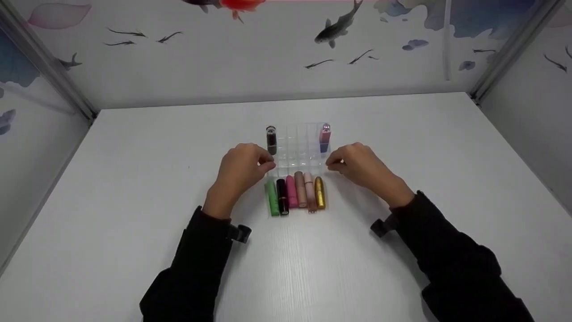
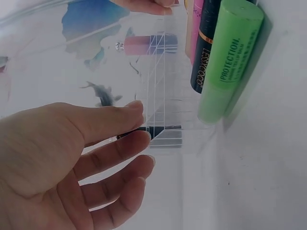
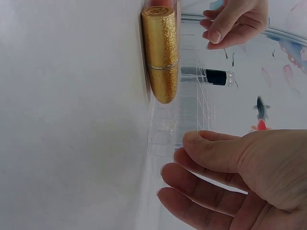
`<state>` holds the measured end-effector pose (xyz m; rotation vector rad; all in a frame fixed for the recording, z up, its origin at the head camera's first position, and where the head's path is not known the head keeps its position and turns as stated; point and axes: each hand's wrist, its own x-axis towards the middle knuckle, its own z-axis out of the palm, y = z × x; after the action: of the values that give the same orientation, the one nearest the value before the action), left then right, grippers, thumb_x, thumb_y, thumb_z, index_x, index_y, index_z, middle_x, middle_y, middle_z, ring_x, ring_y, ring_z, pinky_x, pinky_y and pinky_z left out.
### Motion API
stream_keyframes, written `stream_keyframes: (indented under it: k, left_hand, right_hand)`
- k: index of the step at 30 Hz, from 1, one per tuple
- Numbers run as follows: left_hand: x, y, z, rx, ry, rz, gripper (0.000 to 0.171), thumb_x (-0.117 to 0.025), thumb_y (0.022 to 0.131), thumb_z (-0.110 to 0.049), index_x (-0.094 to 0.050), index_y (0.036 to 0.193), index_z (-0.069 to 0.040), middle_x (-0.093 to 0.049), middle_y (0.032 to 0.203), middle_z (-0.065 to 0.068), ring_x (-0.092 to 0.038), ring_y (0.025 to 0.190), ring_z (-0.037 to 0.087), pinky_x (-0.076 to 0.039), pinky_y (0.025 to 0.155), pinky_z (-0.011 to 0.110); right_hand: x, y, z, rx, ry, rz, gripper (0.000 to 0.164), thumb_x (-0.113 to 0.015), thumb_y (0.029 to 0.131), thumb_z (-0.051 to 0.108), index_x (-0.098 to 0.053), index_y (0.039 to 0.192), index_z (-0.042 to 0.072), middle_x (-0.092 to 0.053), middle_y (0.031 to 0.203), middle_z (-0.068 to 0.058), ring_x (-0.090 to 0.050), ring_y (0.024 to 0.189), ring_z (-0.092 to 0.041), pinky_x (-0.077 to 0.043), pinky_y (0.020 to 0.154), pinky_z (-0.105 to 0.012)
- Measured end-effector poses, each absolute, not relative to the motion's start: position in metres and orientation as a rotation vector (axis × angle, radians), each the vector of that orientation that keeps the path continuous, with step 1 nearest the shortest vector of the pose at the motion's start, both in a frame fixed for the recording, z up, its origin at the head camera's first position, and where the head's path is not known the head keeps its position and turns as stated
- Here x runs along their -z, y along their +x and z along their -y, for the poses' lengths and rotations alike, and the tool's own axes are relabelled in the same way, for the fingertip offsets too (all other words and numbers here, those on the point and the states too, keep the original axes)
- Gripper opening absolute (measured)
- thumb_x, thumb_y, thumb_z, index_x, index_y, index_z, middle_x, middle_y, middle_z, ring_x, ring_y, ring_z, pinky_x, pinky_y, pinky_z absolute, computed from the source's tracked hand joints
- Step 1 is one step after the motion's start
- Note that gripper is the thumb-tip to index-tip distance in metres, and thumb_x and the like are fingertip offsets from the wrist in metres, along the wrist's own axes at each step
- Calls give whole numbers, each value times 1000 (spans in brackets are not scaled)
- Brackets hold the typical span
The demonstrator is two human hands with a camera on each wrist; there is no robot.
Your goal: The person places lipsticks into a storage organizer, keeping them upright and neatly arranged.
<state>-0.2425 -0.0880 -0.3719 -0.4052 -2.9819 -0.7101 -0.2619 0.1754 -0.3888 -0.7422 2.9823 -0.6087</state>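
Head view, left hand [image 1: 241, 167] and right hand [image 1: 357, 165] loosely open, fingertips touching clear organizer [image 1: 298, 152] sides

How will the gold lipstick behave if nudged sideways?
The gold lipstick lies on its side with a round body, so it likely rolls. Its glittery shell looks rigid. The pink tube beside it would probably stop a leftward roll.

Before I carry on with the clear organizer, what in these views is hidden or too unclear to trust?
- Clear organizer: head view, cell walls nearly invisible; cell count unreadable.
- Left hand and right hand: head view, fingertips hidden by knuckles; contact with the organizer is unclear.
- Black tube: left wrist view, cut by the top edge, half covered by the green tube.
- Gold tube: right wrist view, blocks the tubes behind it.
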Motion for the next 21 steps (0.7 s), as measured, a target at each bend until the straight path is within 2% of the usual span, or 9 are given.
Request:
stream_keyframes:
  k: [5, 14, 21]
  left_hand:
    - [375, -242, 89, 669, -409, 3056, 18, -71, 84, -24, -76, 99, -16, -73, 91, 0, -63, 83, 13, -50, 71, 31]
    - [379, -244, 88, 639, -384, 3080, 18, -70, 85, -19, -74, 103, -15, -73, 99, 1, -65, 97, 18, -52, 82, 34]
    - [384, -246, 82, 610, -351, 3054, 15, -67, 87, -14, -75, 100, -13, -72, 98, 2, -65, 86, 15, -52, 75, 30]
  right_hand:
    - [390, -262, -175, 616, -751, -2976, 13, -68, 85, 7, -75, 96, 8, -73, 92, -6, -66, 82, -17, -54, 73, -34]
    - [390, -263, -174, 613, -756, -2985, 13, -68, 85, 7, -75, 95, 8, -73, 92, -5, -66, 81, -16, -54, 73, -33]
    - [390, -262, -174, 613, -728, -2993, 10, -69, 84, 7, -75, 93, 8, -73, 90, -5, -65, 82, -17, -54, 74, -34]
